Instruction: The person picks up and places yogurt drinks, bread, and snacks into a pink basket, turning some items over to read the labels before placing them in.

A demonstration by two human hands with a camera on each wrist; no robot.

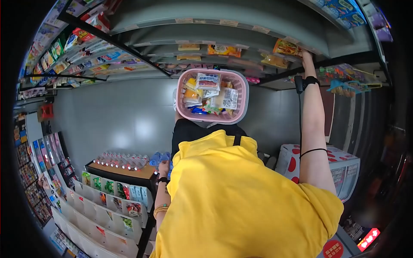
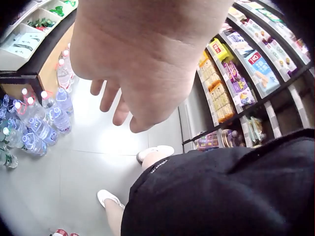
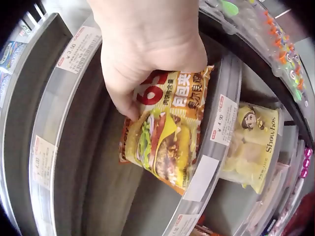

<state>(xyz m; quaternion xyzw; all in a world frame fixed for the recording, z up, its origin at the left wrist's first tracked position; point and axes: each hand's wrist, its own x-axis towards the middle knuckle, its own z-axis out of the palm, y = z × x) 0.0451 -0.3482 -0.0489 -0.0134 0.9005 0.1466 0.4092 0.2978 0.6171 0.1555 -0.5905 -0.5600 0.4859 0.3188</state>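
My right hand reaches up to a grey shelf and pinches the top of an orange snack packet printed with a burger; the thumb lies on its front and the fingers are hidden behind it. In the head view, that hand is at the shelf edge beside the orange packet. My left hand hangs at my side with loose fingers, holding nothing, above water bottles. In the head view the left hand is level with my hip.
A pink basket full of snack packets sits in front of me by the shelves. A yellow packet lies one shelf over. Bottled water, a white display rack and a red-dotted freezer chest stand around me.
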